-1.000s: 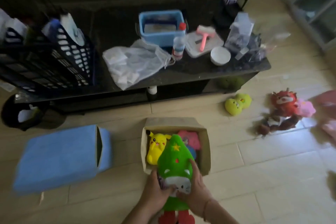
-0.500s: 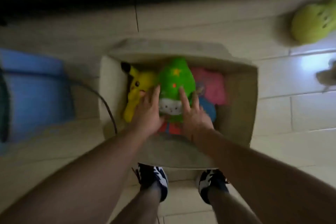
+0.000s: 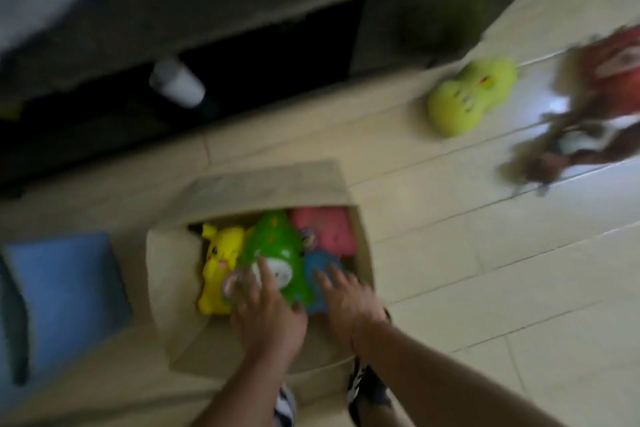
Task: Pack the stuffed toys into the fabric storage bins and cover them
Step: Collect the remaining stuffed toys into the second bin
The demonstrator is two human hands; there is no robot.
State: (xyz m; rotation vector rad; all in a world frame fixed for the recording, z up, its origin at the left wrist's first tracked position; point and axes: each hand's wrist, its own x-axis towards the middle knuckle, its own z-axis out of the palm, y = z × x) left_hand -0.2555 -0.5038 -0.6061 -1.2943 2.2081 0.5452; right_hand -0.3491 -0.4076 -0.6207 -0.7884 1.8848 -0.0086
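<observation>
Head camera looks down, blurred by motion, on a tan fabric bin (image 3: pixel 166 274) standing open on the floor in the lower middle of the frame. Four stuffed toys lie packed side by side in it: a yellow toy (image 3: pixel 220 263) at the left, a green toy (image 3: pixel 273 246) in the middle, a pink toy (image 3: pixel 327 227) at the upper right, and a blue toy (image 3: pixel 317 265) below the pink one. The left hand (image 3: pixel 266 312) reaches into the bin with straight fingers lying on the green toy's white face, gripping nothing. The right hand (image 3: pixel 346 298) has its fingers spread flat, pressing on the blue toy. Both forearms come in from the bottom edge, above two dark shoes with white stripes.

At the left edge a blue bin (image 3: pixel 65 298) lies on the floor, just beside the tan one; its contents are hidden. In the upper right, well apart from the bins, a yellow-green toy (image 3: pixel 467 97) lies on the pale tiles (image 3: pixel 485 270), with a red and brown toy (image 3: pixel 595 104) near it at the right edge. A dark low table (image 3: pixel 242 10) fills the top of the frame, with a white cup (image 3: pixel 176 83) beneath it.
</observation>
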